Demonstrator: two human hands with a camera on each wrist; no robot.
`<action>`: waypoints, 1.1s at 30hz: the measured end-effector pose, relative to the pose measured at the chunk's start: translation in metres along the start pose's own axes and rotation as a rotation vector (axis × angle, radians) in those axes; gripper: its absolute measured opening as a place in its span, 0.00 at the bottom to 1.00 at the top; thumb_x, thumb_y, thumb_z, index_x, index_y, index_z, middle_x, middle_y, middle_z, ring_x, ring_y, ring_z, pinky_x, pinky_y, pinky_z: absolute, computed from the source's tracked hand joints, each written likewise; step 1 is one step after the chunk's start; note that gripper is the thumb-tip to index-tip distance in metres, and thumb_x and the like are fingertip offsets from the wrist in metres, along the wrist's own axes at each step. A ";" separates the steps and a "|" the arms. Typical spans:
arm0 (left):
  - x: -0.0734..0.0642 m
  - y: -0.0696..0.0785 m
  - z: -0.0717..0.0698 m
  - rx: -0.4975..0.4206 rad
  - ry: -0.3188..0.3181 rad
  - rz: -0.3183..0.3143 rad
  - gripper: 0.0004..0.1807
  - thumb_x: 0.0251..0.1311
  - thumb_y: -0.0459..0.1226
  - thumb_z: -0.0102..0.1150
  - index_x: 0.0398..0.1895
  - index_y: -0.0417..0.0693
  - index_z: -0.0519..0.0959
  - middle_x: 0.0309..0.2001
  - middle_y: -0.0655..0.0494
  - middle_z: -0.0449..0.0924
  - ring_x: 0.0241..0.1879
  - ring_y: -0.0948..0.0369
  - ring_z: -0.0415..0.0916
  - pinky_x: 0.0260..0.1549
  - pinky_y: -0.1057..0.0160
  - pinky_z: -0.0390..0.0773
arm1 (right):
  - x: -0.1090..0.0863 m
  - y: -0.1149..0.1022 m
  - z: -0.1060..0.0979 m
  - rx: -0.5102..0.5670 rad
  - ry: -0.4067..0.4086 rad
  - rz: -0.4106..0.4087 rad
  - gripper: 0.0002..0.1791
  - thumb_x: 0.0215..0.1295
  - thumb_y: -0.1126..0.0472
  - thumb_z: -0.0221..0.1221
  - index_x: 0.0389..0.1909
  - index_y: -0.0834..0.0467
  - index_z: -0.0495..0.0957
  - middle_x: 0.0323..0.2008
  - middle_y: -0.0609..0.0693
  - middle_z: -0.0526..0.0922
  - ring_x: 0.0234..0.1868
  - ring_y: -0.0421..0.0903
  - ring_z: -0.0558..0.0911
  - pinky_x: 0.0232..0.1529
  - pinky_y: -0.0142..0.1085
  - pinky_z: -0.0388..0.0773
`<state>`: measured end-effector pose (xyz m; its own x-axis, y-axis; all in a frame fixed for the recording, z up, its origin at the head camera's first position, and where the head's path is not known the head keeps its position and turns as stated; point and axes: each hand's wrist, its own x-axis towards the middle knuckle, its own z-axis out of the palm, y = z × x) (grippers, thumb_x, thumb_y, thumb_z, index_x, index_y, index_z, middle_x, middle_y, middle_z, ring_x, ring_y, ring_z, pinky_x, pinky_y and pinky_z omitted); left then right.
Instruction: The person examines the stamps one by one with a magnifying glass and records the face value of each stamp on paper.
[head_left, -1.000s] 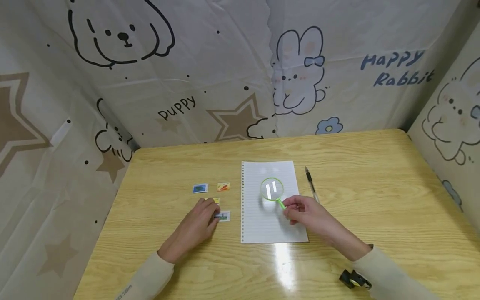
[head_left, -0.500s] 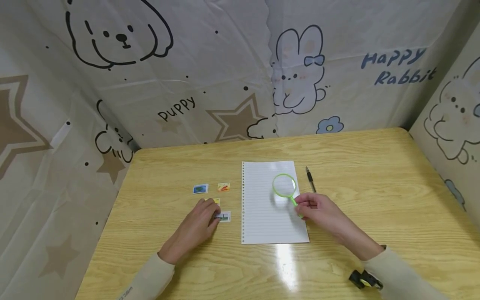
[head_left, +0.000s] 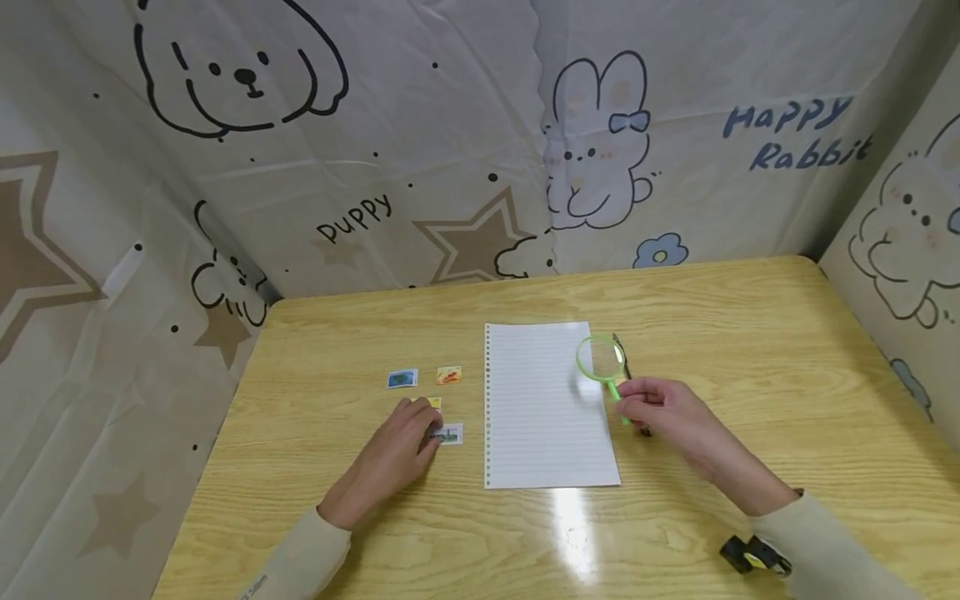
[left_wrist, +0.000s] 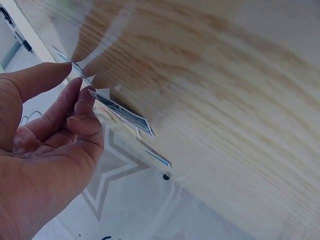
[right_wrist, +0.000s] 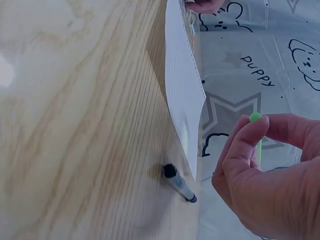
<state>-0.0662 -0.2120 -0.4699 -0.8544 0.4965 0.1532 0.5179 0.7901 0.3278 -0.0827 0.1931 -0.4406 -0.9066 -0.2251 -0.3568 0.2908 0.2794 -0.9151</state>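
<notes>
My right hand (head_left: 670,414) pinches the handle of a green-rimmed magnifying glass (head_left: 617,392), whose lens overlaps the paper's right edge and the pen. In the right wrist view, the green handle's tip (right_wrist: 255,116) shows between thumb and forefinger. My left hand (head_left: 390,454) rests over small stamps on the table, fingers loosely bent. By its fingertips lie a green-and-white stamp (head_left: 451,433) and a partly covered yellow stamp (head_left: 435,403). Beyond them are a blue stamp (head_left: 402,378) and a yellow-and-red stamp (head_left: 449,376). A dark stamp (left_wrist: 122,112) shows beside the left fingers (left_wrist: 85,125).
A sheet of lined, punched paper (head_left: 540,433) lies between my hands on the wooden table (head_left: 360,325). To its right lies a pen (head_left: 627,367), partly hidden by my right hand. Cloth printed with cartoon animals (head_left: 480,125) walls the back and sides.
My right hand has carried the magnifying glass rightward, from over the paper's middle to its right edge and the pen. The left hand has stayed in place at the stamps.
</notes>
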 end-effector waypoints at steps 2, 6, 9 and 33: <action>0.000 0.000 0.000 -0.001 0.002 0.000 0.10 0.63 0.27 0.77 0.40 0.38 0.83 0.38 0.55 0.78 0.37 0.58 0.68 0.38 0.60 0.75 | 0.000 0.001 -0.004 0.001 0.005 0.008 0.20 0.79 0.63 0.62 0.62 0.74 0.74 0.47 0.54 0.83 0.44 0.44 0.82 0.47 0.38 0.83; 0.000 0.000 0.000 0.001 0.007 0.008 0.10 0.63 0.27 0.77 0.40 0.38 0.83 0.38 0.54 0.78 0.38 0.57 0.68 0.38 0.60 0.75 | 0.000 0.007 -0.014 0.003 0.017 0.014 0.20 0.80 0.63 0.62 0.61 0.75 0.74 0.46 0.53 0.84 0.43 0.41 0.84 0.48 0.37 0.84; 0.000 -0.001 0.001 0.005 0.009 0.014 0.10 0.63 0.27 0.77 0.40 0.38 0.83 0.39 0.54 0.78 0.37 0.57 0.68 0.38 0.59 0.75 | 0.000 0.011 -0.020 -0.003 0.031 0.023 0.20 0.80 0.63 0.62 0.61 0.74 0.74 0.45 0.52 0.84 0.42 0.40 0.84 0.47 0.36 0.84; 0.001 0.000 0.000 0.011 -0.007 0.002 0.09 0.63 0.27 0.77 0.40 0.39 0.83 0.39 0.54 0.79 0.38 0.58 0.69 0.38 0.60 0.77 | 0.008 0.036 -0.066 -0.072 0.119 0.061 0.24 0.82 0.62 0.61 0.64 0.78 0.71 0.46 0.53 0.85 0.40 0.37 0.85 0.44 0.34 0.85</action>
<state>-0.0674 -0.2116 -0.4696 -0.8533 0.5002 0.1474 0.5198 0.7932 0.3172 -0.1000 0.2632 -0.4635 -0.9191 -0.0943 -0.3825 0.3277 0.3562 -0.8751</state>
